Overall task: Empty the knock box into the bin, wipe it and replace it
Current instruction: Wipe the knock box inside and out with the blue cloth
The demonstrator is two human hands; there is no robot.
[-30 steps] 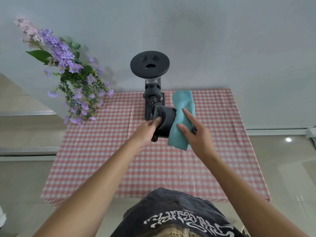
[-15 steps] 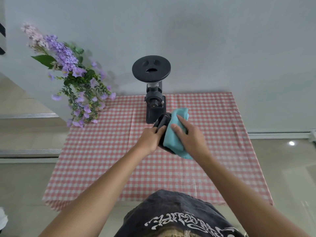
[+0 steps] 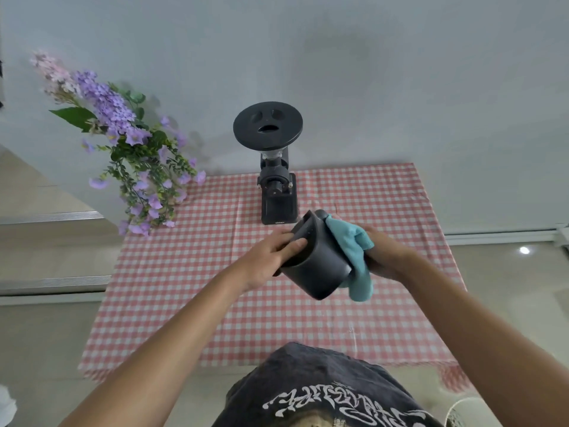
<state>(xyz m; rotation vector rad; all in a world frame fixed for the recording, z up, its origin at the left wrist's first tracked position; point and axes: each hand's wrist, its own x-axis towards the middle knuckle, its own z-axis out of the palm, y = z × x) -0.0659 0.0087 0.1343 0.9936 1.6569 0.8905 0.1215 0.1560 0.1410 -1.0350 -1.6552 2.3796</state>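
Note:
The black cylindrical knock box point(image 3: 317, 266) is held in the air above the checked table, tilted with its open end toward the upper left. My left hand point(image 3: 271, 257) grips its rim, thumb over the edge. My right hand point(image 3: 385, 254) presses a teal cloth point(image 3: 354, 251) against the box's right side; the cloth hangs down past the box's base. The inside of the box is hidden.
A black coffee grinder point(image 3: 277, 186) with a round lid stands at the table's back edge, just behind the box. Purple flowers point(image 3: 132, 155) lean over the table's back left corner. The red-checked tablecloth point(image 3: 191, 288) covers the table. A white rim point(image 3: 468, 411) shows at the lower right.
The box has turned so its outer wall faces me and sits lower and closer. The cloth has moved from the box's front to its right side, bunched in my right hand.

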